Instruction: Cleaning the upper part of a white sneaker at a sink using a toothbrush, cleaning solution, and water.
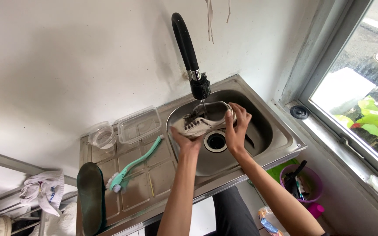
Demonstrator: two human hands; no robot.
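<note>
Both hands (211, 137) hold white shoe (202, 121) (laces up) under running tap (189, 52).

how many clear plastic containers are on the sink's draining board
2: a round tub at the board's far left corner, and a rectangular box right beside it, nearer the basin. None looks hidden.

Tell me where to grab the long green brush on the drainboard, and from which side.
Probably the green brush is best taken at mid-handle, from above: the slim handle lies flat and bare on the drainboard. Its bristle head sits close beside the dark insole, leaving fingers less room there.
</note>
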